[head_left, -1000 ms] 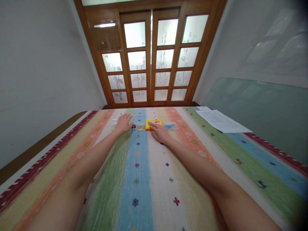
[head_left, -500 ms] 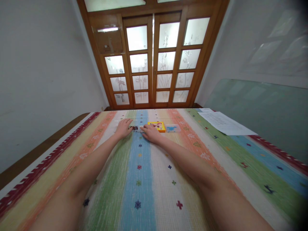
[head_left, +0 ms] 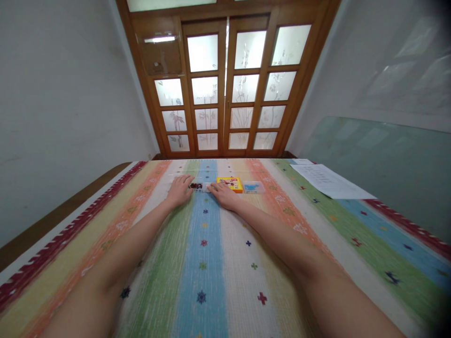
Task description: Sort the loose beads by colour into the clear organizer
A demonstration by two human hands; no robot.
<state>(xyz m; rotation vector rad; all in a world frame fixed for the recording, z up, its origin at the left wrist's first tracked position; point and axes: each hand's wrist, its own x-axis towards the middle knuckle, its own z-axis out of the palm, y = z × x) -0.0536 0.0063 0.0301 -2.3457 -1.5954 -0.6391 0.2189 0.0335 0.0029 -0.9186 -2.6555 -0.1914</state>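
Note:
Both my arms reach far across a striped cloth (head_left: 211,263) on a table. My left hand (head_left: 178,190) lies flat with fingers stretched out on the left end of a clear plastic box (head_left: 198,187) with dark beads in it. My right hand (head_left: 221,194) rests at the box's right end, fingers curled against it. A yellow box (head_left: 231,183) lies just beyond my right hand. To its right lies a small clear box with blue contents (head_left: 252,188).
White paper sheets (head_left: 327,180) lie at the table's far right. A glass pane (head_left: 380,159) leans on the right wall. Wooden doors with frosted panes (head_left: 225,89) stand behind the table. The table's left edge shows brown wood (head_left: 52,220).
My right hand has moved left from the yellow box to the right end of the clear bead box. The left hand has stayed at the box's left end.

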